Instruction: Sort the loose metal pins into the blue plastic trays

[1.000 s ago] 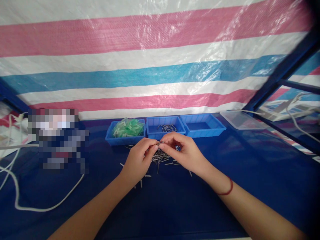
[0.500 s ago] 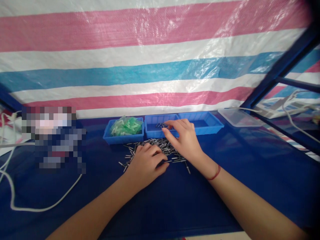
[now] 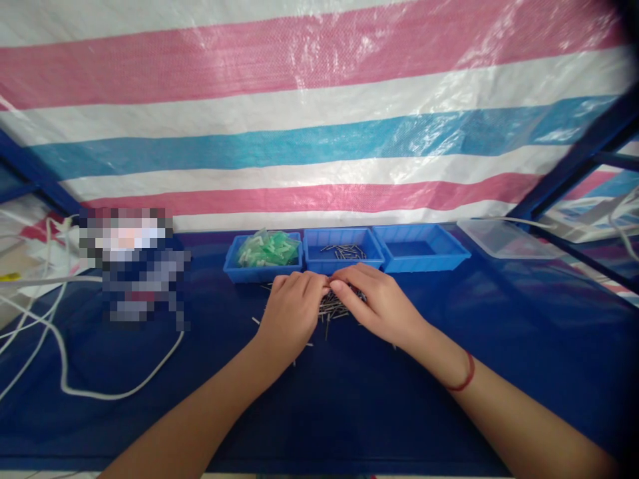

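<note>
A pile of thin metal blind rivets [image 3: 335, 307] lies on the blue tabletop, partly hidden by both hands. My left hand [image 3: 294, 309] rests over the pile's left side, fingers curled together and thumb hidden. Against its fingertips, above the pile, my right hand [image 3: 379, 299] has thumb and forefinger pinched together. Whatever is between the fingers is too small to make out. Just behind, the middle blue bin [image 3: 312, 261] holds some loose rivets [image 3: 347, 251]. A few single rivets are scattered around the pile's edges.
Left of the middle bin, a blue bin [image 3: 234, 274] is filled with small green-and-clear plastic bags [image 3: 267, 249]. A third blue bin [image 3: 424, 265] stands on the right, beside a clear plastic lid [image 3: 506, 241]. White cables [image 3: 94, 396] curl across the left side; a striped sheet [image 3: 299, 140] hangs behind.
My right hand has come back from over the middle bin to the pile, its fingers closing to meet my left hand's. The rivets inside that bin are now uncovered. The view has shifted slightly.
</note>
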The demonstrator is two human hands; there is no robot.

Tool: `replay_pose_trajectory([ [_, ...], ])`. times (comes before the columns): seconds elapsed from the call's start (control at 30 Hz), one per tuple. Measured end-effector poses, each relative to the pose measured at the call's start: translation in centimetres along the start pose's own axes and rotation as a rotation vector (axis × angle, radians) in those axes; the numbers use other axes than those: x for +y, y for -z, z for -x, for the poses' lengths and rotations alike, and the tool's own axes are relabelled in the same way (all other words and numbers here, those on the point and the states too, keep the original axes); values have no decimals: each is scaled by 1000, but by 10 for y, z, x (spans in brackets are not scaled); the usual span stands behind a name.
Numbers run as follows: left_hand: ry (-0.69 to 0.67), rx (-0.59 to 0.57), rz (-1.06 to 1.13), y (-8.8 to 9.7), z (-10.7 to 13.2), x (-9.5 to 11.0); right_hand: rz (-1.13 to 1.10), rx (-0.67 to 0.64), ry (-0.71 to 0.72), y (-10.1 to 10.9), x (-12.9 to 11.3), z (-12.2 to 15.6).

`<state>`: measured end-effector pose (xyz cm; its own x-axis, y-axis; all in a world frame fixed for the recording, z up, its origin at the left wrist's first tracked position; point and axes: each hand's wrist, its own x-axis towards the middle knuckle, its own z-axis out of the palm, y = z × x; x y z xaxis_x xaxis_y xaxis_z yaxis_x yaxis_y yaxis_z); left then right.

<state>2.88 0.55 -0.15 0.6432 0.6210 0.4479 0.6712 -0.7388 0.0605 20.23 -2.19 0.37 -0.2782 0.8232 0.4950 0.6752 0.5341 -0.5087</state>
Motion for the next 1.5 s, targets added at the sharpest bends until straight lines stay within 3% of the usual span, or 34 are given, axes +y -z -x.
replay_pose_trajectory([
  [0.2,49,97,283,9,-2,-7,-114,-30,-42,-7,0,-1],
  [0.3,174,167,504,8,-2,-5,-214,1,-81,-8,-2,-1],
  [0.4,284,153,656,6,-3,-4,-284,16,-104,-9,-3,-1],
  [0.5,308,134,720,6,-4,-4,-328,14,-110,-9,-3,-1],
  [0.8,250,168,728,4,-4,-8,-368,10,-187,-11,-1,0],
  [1.17,205,156,683,1,-5,-13,-467,150,-186,-14,5,1],
  [1.33,129,106,622,-2,-6,-15,-252,146,-51,-7,0,-2],
  [1.5,206,122,513,-6,-5,-20,68,358,12,-8,16,-20],
])
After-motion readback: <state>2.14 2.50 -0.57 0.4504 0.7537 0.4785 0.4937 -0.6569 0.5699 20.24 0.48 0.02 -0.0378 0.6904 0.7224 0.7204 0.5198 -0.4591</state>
